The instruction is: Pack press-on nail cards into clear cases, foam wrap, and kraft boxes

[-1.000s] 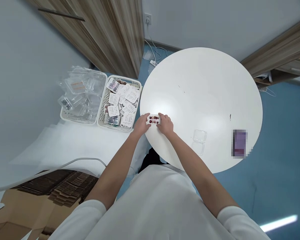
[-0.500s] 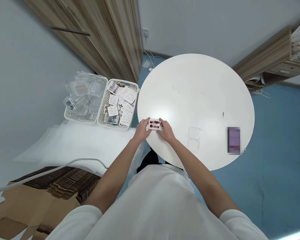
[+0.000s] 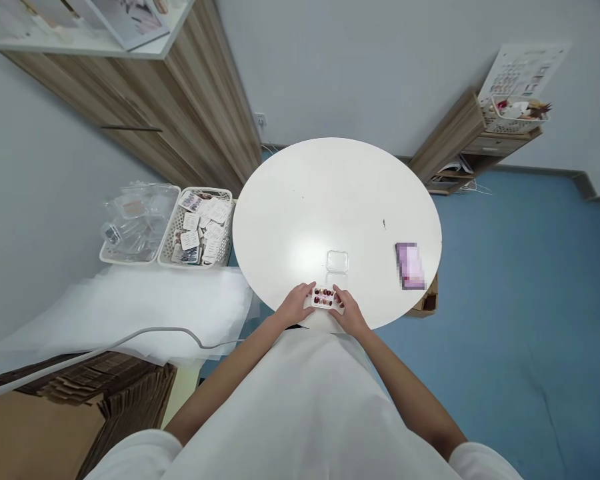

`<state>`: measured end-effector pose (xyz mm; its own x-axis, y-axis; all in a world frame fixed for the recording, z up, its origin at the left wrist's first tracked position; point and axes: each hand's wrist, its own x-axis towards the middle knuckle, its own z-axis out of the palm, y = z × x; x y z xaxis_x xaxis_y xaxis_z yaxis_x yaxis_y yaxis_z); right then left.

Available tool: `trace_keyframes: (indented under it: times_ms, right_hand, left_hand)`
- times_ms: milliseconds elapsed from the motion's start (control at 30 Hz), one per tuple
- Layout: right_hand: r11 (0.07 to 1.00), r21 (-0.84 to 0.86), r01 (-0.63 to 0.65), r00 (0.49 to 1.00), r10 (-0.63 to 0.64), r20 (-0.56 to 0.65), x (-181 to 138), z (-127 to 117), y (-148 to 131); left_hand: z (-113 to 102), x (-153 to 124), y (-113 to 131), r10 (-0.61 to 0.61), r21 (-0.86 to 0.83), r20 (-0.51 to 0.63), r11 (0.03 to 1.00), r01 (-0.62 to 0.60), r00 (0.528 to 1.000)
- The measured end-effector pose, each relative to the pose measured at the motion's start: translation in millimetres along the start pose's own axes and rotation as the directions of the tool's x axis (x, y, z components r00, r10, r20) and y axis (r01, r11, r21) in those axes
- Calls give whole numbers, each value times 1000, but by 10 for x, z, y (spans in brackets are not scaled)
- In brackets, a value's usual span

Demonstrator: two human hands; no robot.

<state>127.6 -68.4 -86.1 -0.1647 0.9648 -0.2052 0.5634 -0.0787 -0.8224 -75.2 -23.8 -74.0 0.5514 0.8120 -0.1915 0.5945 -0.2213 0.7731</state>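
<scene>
Nail card (image 3: 323,300) | left fingers (image 3: 304,290), right fingers (image 3: 343,295) pinched on opposite ends | clear case (image 3: 337,261) near

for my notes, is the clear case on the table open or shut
Open: the clear case lies with its two halves spread on the table.

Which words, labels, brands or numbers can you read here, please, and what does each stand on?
None can be read.
Cards in the basket: lines of print, too small to read.
Nail set: any print is too small to read.
Poster: too small and blurred.
Purple thing: pixelated, nothing readable.
</scene>
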Motion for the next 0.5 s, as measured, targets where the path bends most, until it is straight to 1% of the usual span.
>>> trace_keyframes:
  times_ms: [100,200,333,500]
  right_hand:
    - [1000,11,4,1000,-4,-14,-89,-149,187]
    - [1000,-13,25,999,-26,-25,-92,-265,306]
    - [996,-82,26,999,-28,-24,2,-376,377]
    - [990,-135,53,999,-52,9,210,-437,406]
  left_hand:
    - [152,96,141,-5,33,22,999,4,1000]
    - [239,193,216,-7,67,15,998,6,1000]
    - [256,319,251,-5,135,11,991,3,1000]
    - [220,462,248,-53,207,-7,977,53,999]
